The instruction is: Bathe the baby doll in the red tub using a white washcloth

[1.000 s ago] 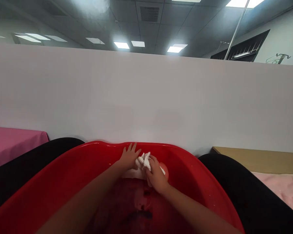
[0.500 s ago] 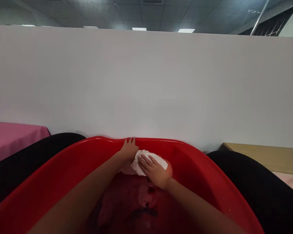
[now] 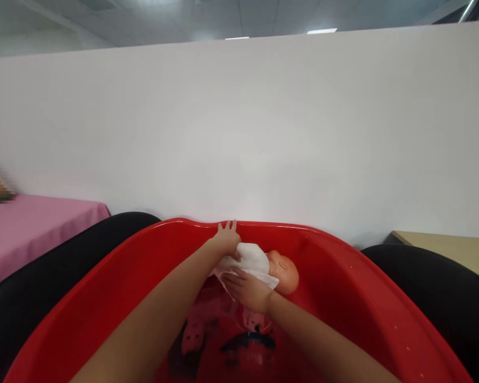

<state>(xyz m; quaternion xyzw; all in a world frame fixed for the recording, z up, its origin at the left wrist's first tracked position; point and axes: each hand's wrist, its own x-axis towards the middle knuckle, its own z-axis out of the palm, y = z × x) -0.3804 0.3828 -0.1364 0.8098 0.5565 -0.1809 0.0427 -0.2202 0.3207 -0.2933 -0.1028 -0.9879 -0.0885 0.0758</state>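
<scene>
A baby doll point(image 3: 287, 274) lies on its side or back in a red tub point(image 3: 323, 255), its bald head to the right. A white cloth point(image 3: 255, 258) covers its body. My left hand point(image 3: 225, 242) reaches over the doll's far side. Its fingers are spread toward the tub's back rim, and the thumb touches the cloth. Against the near edge of the cloth rests my right hand point(image 3: 249, 290), fingers stretched out and lying along it. The doll's lower body is hidden under the cloth and my hands.
Dark water with reddish reflections fills the tub's bottom, where pinkish animal-like shapes point(image 3: 193, 335) show. A pale wall point(image 3: 247, 133) rises directly behind. Left is a pink-covered table point(image 3: 56, 213); right, a wooden surface point(image 3: 443, 244). Black rounded shapes point(image 3: 415, 271) flank the tub.
More of the doll's head shows now. My right hand has slid down to the cloth's near edge, and the left thumb has come onto the cloth. The view has shifted slightly left.
</scene>
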